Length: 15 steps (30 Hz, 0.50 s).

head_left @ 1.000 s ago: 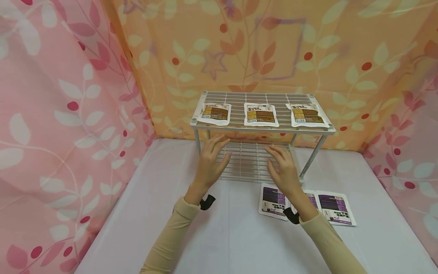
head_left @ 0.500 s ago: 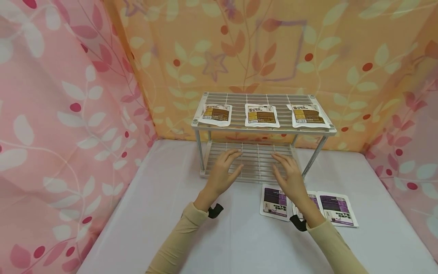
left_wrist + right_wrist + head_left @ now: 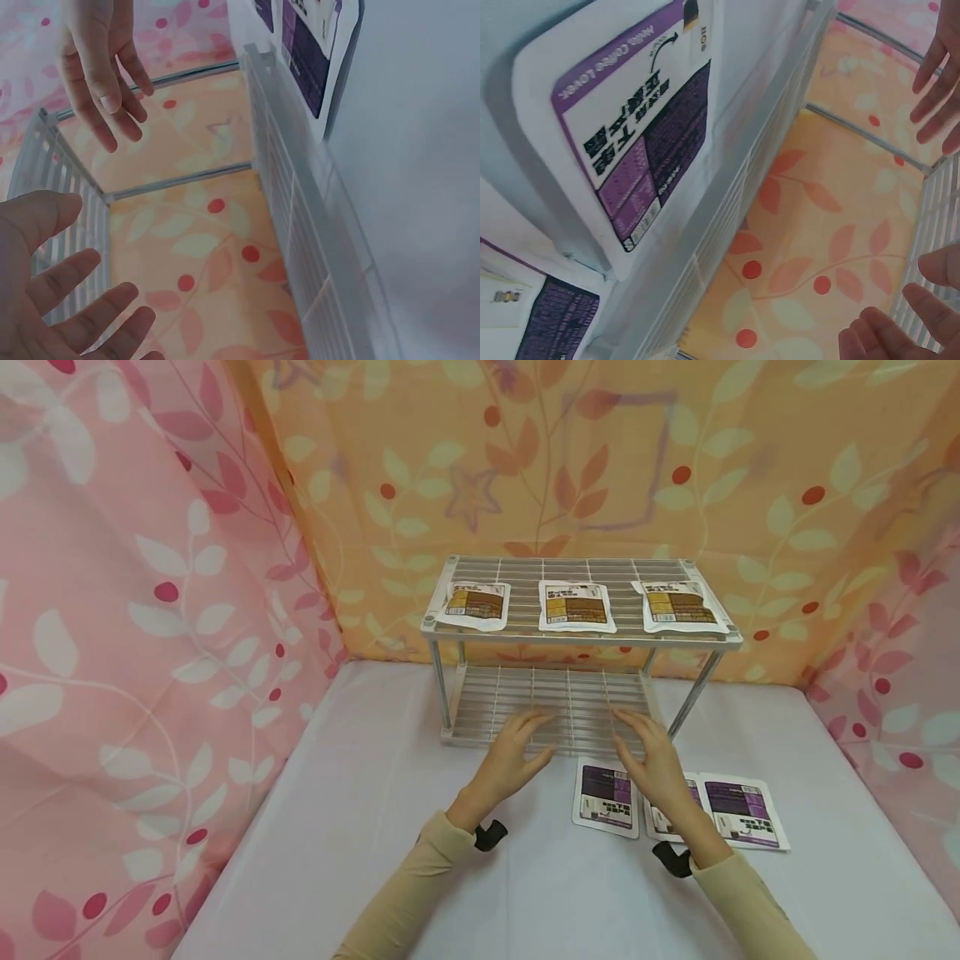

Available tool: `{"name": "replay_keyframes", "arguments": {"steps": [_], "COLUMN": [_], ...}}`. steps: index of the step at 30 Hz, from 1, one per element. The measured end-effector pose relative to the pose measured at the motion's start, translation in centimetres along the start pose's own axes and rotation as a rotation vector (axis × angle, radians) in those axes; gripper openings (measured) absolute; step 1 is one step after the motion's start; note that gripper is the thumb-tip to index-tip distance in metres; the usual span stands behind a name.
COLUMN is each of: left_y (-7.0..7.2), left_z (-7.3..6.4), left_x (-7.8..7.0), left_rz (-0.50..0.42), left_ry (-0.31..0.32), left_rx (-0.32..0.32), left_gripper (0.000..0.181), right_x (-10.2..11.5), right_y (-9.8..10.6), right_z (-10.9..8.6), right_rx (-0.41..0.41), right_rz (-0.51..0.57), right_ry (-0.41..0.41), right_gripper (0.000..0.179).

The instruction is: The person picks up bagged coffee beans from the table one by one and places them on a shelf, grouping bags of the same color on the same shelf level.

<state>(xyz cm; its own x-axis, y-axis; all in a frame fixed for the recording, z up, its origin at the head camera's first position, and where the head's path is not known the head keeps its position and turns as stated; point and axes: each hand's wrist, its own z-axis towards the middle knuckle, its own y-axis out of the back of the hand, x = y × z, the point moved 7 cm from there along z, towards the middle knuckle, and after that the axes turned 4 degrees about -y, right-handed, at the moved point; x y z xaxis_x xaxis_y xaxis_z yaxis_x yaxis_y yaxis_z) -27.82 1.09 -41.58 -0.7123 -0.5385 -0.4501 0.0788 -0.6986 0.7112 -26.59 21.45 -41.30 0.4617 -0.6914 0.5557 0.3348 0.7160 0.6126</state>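
Observation:
My left hand [image 3: 512, 762] hovers in front of the lower tier of a white wire rack [image 3: 517, 692], fingers spread and holding nothing. Level with it, my right hand [image 3: 654, 767] hangs over the flat purple-and-white packets, also with nothing in its grasp. The left packet [image 3: 606, 797] lies just in front of the rack; the middle packet [image 3: 662, 827] is partly covered by the right forearm, and the right packet [image 3: 742, 812] is in plain sight. In the left wrist view both the left hand [image 3: 71, 300] and the right hand [image 3: 105, 67] show relaxed, apart fingers.
On the rack's upper tier lie three brown-and-yellow packets: a left one [image 3: 477, 605], a centre one [image 3: 576, 607] and a right one [image 3: 681, 607]. Metal posts [image 3: 696, 692] join the tiers. Patterned curtains [image 3: 390, 527] close off the back and sides of the white table [image 3: 360, 810].
Both hands have drawn back from the rack toward the person and shifted to the right. The packets and the rack stay in place.

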Motion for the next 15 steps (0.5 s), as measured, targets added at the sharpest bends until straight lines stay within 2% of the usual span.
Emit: {"name": "replay_keyframes", "arguments": {"steps": [9, 15], "left_y": [-2.3, -4.0], "left_z": [-0.7, -1.4], "left_x": [0.4, 0.5], "left_rz": [-0.016, -0.032], "left_ry": [0.076, 0.106], "left_rx": [0.104, 0.169], "left_gripper": [0.047, 0.047], "right_x": [-1.2, -2.1], "right_y": [-0.3, -0.5], "right_z": [-1.0, -2.2], "right_rx": [0.053, 0.124], "right_rz": [-0.041, -0.044], "right_ry": [0.004, -0.04], "right_gripper": [0.044, 0.046]}}
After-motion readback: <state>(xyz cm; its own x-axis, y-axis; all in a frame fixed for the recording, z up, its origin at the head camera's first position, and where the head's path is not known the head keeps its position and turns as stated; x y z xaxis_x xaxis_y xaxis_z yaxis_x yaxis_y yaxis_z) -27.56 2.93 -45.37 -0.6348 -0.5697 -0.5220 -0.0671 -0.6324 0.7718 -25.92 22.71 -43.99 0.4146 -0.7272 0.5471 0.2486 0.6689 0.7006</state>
